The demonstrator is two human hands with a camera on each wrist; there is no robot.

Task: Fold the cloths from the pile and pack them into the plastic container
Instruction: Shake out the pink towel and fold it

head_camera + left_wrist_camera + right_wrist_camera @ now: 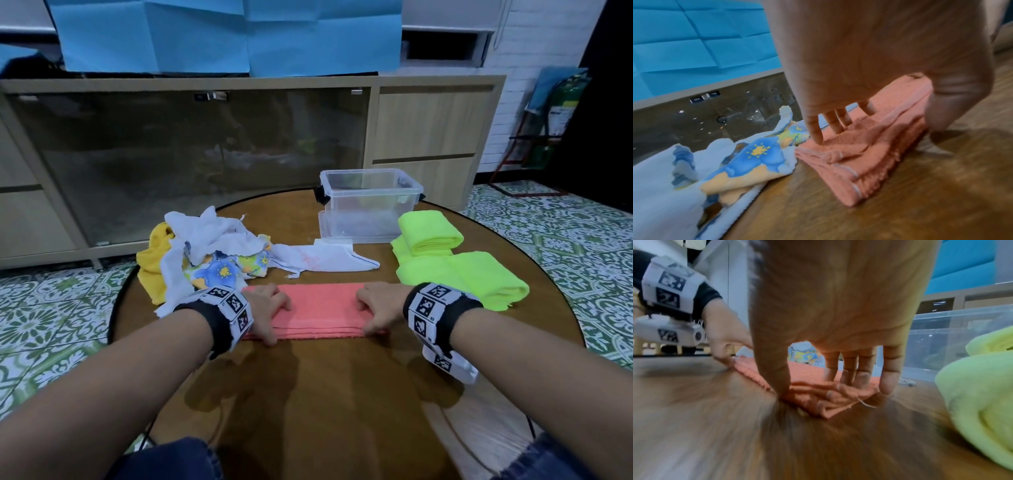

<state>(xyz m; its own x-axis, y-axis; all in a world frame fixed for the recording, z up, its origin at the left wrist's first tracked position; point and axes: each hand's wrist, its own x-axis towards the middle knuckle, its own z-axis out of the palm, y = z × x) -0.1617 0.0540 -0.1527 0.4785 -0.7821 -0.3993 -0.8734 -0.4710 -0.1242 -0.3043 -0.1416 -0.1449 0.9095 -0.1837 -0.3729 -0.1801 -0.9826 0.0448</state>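
A pink cloth (322,308), folded into a long strip of several layers, lies on the round wooden table (308,394) in front of me. My left hand (270,308) holds its left end, fingers on top and thumb at the near edge; the left wrist view shows the fingertips (816,138) pressing into the pink cloth (859,162). My right hand (376,308) holds the right end the same way, thumb against the layered edge of the pink cloth (818,395). The pile of unfolded cloths (205,246) sits at the left. The clear plastic container (370,209) stands open and empty behind.
Folded neon-green cloths (455,270) lie stacked at the right, close to my right wrist. A white cloth (325,260) lies flat between the pile and the container. A long cabinet (191,154) stands beyond the table on a tiled floor.
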